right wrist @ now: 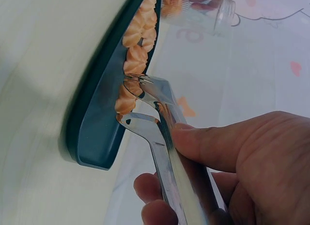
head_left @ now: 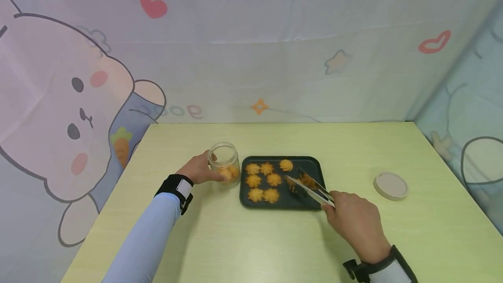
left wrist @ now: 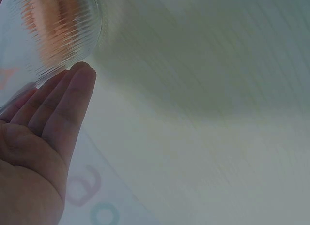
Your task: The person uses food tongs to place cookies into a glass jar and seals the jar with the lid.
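Observation:
My left hand (head_left: 196, 170) holds a ribbed clear glass jar (head_left: 235, 160) beside the tray, thumb at the front and fingers on the far side. The jar is uncapped, with some golden cookies (head_left: 229, 173) at its bottom. My right hand (head_left: 355, 218) grips metal tongs (right wrist: 169, 162), which reach over the right half of a dark baking tray (head_left: 308, 163). The tongs' parted tips stand on either side of a piped cookie (right wrist: 126, 103) in the tray. More star-shaped cookies (head_left: 273, 180) lie in rows on the tray's left half, with one swirl cookie (head_left: 286, 165) near the back.
A round, pale lid (head_left: 391, 186) lies on the light wooden table (head_left: 251, 248), to the right of the tray. A printed cloth backdrop (head_left: 243, 56) rises behind the table's far edge and continues along the right side.

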Action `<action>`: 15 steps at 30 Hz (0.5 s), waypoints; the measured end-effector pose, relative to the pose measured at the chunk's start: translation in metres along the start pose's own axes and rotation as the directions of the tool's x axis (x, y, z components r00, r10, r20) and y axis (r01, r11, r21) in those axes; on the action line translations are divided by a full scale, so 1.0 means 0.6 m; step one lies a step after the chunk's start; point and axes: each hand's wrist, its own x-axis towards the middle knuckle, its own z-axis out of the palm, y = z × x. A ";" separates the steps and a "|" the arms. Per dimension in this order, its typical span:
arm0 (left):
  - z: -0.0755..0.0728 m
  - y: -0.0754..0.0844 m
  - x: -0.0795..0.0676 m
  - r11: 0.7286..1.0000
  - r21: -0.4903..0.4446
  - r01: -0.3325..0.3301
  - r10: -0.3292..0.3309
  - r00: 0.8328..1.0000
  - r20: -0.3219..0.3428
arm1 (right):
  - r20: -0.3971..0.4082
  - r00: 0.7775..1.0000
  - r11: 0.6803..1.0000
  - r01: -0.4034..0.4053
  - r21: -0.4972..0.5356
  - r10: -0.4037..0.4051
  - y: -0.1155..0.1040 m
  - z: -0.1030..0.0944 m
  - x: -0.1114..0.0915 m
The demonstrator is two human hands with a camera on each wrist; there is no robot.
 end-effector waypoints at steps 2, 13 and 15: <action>0.000 0.000 0.000 1.000 -0.001 0.002 -0.002 1.000 0.000 | -0.006 1.000 1.000 0.003 0.001 -0.003 -0.001 -0.003 0.001; -0.004 0.006 -0.005 1.000 0.008 0.007 -0.007 1.000 0.005 | -0.033 0.999 1.000 0.029 0.006 -0.029 -0.007 -0.023 0.016; -0.004 0.006 -0.006 1.000 0.008 0.005 -0.005 1.000 0.006 | -0.050 0.998 0.999 0.043 0.002 -0.042 -0.012 -0.029 0.022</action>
